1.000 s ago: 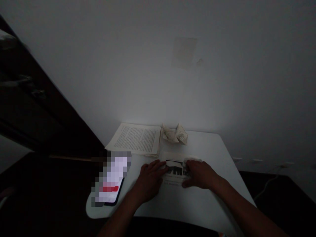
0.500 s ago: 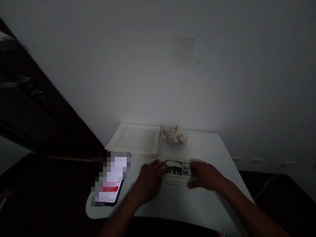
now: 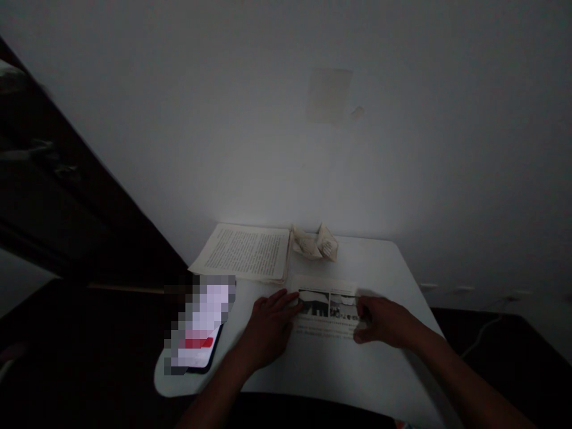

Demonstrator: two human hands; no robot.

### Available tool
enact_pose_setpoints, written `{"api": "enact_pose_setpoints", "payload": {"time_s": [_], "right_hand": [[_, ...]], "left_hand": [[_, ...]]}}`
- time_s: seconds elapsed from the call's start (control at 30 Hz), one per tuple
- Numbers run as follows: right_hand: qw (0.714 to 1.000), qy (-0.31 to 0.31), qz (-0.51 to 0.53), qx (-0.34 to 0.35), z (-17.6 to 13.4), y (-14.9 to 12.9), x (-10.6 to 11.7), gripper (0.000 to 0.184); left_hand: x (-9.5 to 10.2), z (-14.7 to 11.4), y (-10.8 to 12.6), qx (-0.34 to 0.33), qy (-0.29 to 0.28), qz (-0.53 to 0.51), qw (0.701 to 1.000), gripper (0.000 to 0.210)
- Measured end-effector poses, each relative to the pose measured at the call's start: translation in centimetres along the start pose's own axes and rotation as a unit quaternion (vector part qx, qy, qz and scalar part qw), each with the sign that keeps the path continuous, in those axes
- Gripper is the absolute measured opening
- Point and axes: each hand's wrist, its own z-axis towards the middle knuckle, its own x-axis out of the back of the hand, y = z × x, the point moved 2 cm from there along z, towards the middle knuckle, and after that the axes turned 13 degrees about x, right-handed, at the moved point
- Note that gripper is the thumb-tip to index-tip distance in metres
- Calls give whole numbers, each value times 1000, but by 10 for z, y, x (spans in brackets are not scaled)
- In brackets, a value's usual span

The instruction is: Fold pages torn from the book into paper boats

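A printed sheet of paper (image 3: pixel 328 328), with two dark pictures and lines of text, lies flat on the white table, its long side running left to right. My left hand (image 3: pixel 270 325) rests on its left end, fingers stretched out and touching the sheet. At the right end is my right hand (image 3: pixel 384 319); its fingers are bent onto the paper, with the thumb apart from them near the lower edge. The right fingertips are partly hidden in shadow. Behind the sheet stands a folded paper shape (image 3: pixel 315 243) with pointed corners.
A stack of printed pages (image 3: pixel 245 250) lies at the back left of the white table (image 3: pixel 375 256). A phone (image 3: pixel 201 333) with a lit, blurred screen lies at the left edge. The wall (image 3: pixel 268 149) rises directly behind, and a dark door (image 3: pixel 58 179) stands left.
My right hand has slid a little to the right along the sheet, uncovering more of the right picture. My left hand stays in place.
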Motion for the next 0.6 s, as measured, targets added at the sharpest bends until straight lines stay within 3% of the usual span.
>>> {"api": "enact_pose_setpoints", "payload": {"time_s": [0.43,0.6], "right_hand": [[998,1,68,-18,-10,23,-6,26],[992,14,119,32,-14,29,-7,24]], "left_hand": [[-2,0,-1,-4,8,3,1000,59],[-1,-3,3,-5,16,5,1000,58]]}}
